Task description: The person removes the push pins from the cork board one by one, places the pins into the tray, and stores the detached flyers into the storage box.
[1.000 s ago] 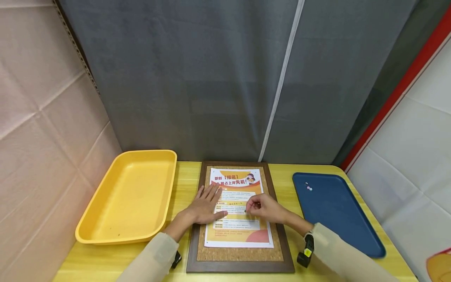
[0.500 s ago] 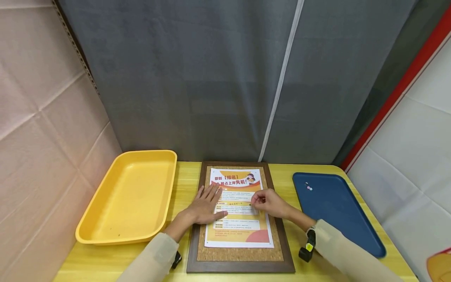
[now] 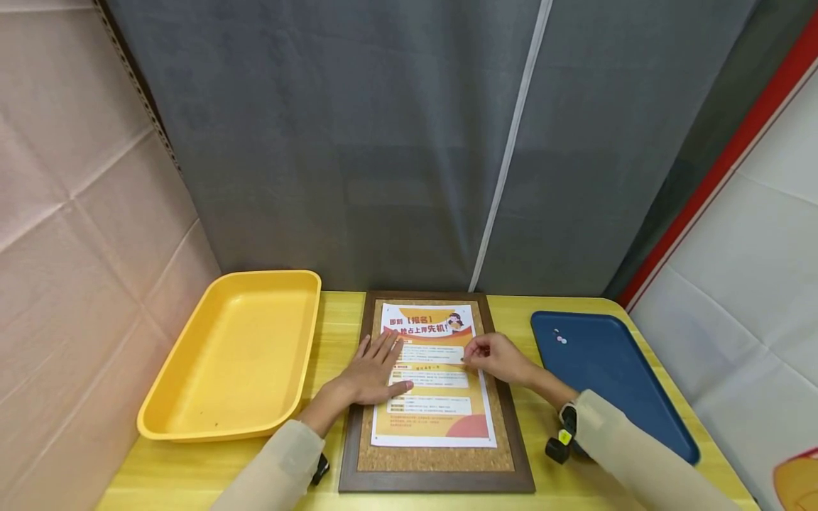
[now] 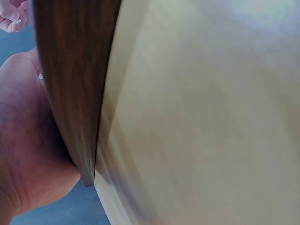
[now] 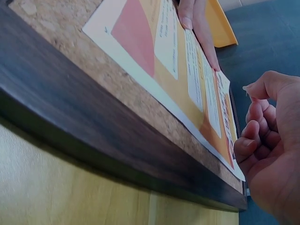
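A printed orange-and-white poster (image 3: 422, 428) lies on a cork board (image 3: 434, 461) with a dark wooden frame. My left hand (image 3: 371, 376) rests flat on the poster's left side, fingers spread and thumb out to the right. Over the poster's right edge, my right hand (image 3: 503, 360) pinches a small thumbtack (image 5: 246, 91) between thumb and forefinger. Its thin point shows below the thumb in the right wrist view, with the other fingers curled in. In the left wrist view, the heel of the left hand (image 4: 28, 136) lies against the wooden frame (image 4: 77, 70).
A deep yellow tray (image 3: 224, 355) stands left of the board. At the right lies a blue tray (image 3: 620, 390) with several small white and pink thumbtacks (image 3: 561, 340) near its far left corner. A grey curtain (image 3: 383, 142) closes off the table's (image 3: 511, 309) back edge.
My right hand has moved up and to the right across the poster, from its middle toward its right edge. The left hand has stayed in place.
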Demonstrator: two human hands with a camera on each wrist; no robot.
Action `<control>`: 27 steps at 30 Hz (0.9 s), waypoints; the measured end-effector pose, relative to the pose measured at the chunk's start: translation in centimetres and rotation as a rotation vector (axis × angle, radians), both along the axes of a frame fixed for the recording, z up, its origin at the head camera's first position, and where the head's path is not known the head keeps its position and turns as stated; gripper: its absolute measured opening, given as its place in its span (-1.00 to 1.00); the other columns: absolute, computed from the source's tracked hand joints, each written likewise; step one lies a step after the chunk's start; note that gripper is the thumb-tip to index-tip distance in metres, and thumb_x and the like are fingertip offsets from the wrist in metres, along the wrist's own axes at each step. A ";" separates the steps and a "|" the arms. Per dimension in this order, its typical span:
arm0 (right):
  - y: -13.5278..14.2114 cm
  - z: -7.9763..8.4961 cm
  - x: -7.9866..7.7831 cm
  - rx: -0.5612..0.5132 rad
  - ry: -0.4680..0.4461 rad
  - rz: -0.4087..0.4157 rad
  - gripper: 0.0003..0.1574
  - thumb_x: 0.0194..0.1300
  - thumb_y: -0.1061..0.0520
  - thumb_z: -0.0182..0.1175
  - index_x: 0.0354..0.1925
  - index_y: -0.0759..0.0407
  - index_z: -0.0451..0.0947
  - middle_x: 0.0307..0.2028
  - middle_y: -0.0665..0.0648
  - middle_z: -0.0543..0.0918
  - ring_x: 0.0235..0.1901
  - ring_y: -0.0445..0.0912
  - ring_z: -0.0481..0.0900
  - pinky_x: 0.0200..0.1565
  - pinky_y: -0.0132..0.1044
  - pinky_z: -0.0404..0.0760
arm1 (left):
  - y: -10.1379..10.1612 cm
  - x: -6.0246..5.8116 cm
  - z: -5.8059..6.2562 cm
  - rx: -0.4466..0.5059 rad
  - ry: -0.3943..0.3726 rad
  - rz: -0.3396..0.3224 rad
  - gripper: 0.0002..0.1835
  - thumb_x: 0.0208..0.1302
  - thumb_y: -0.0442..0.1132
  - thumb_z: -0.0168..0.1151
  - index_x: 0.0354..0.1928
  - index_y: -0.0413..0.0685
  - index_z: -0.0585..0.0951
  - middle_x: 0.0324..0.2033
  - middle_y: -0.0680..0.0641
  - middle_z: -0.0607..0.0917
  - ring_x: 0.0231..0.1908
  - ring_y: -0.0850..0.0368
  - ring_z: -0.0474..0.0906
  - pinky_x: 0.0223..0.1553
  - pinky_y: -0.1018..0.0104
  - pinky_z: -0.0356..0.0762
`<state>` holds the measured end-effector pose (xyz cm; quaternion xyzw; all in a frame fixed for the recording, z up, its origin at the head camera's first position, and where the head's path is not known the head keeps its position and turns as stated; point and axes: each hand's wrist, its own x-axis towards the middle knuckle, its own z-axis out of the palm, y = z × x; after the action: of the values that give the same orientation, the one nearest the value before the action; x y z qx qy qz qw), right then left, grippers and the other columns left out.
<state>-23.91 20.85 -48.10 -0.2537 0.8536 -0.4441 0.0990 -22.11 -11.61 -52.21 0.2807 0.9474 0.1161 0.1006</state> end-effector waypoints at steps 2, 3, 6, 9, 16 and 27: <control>0.2 0.0 -0.2 -0.001 0.001 -0.005 -0.92 0.40 0.29 0.34 -0.30 0.26 0.72 -0.44 0.03 0.62 -0.42 -0.18 0.48 -0.36 -0.42 0.46 | 0.0 0.1 0.3 0.009 -0.003 -0.007 0.07 0.54 0.46 -0.19 0.72 -0.14 -0.18 0.71 -0.20 -0.24 0.69 -0.17 -0.36 0.61 -0.25 -0.47; 0.4 -0.1 -0.3 0.003 0.005 -0.010 -0.91 0.40 0.29 0.33 -0.30 0.26 0.72 -0.44 0.03 0.63 -0.42 -0.19 0.48 -0.37 -0.42 0.46 | 0.0 0.1 0.5 0.020 -0.004 -0.009 0.06 0.55 0.45 -0.17 0.72 -0.17 -0.15 0.70 -0.23 -0.21 0.69 -0.19 -0.33 0.61 -0.27 -0.45; 0.7 -0.3 -0.5 -0.004 0.017 -0.012 -0.90 0.40 0.31 0.31 -0.29 0.31 0.72 -0.43 0.04 0.64 -0.42 -0.19 0.48 -0.37 -0.41 0.47 | 0.0 0.1 0.5 0.016 -0.007 -0.011 0.07 0.55 0.45 -0.18 0.72 -0.17 -0.17 0.70 -0.23 -0.22 0.69 -0.20 -0.34 0.60 -0.27 -0.46; 1.0 -0.3 -0.5 -0.008 0.021 -0.025 -0.92 0.40 0.32 0.32 -0.27 0.32 0.72 -0.42 0.05 0.64 -0.41 -0.19 0.48 -0.37 -0.43 0.47 | 0.0 0.1 0.2 0.009 -0.002 -0.004 0.06 0.54 0.46 -0.19 0.72 -0.14 -0.18 0.71 -0.20 -0.25 0.69 -0.16 -0.36 0.61 -0.25 -0.48; 1.4 -0.5 -0.4 -0.033 0.009 -0.074 -0.92 0.39 0.29 0.37 -0.25 0.34 0.72 -0.41 0.05 0.63 -0.42 -0.19 0.47 -0.38 -0.44 0.47 | 0.0 0.0 0.2 -0.003 0.002 -0.006 0.06 0.55 0.44 -0.14 0.72 -0.14 -0.17 0.71 -0.20 -0.23 0.69 -0.17 -0.35 0.61 -0.26 -0.45; 3.0 -0.7 -1.1 0.020 0.020 -0.136 -0.91 0.41 0.28 0.35 -0.29 0.26 0.72 -0.43 0.04 0.62 -0.40 -0.16 0.48 -0.35 -0.40 0.49 | 0.1 0.4 1.0 0.033 -0.005 -0.014 0.05 0.56 0.40 -0.12 0.71 -0.22 -0.11 0.70 -0.27 -0.16 0.68 -0.24 -0.27 0.60 -0.29 -0.42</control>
<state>-24.99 23.81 -48.82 -0.1983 0.8743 -0.4386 0.0626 -21.71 -11.46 -51.25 0.2885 0.9432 0.1318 0.0991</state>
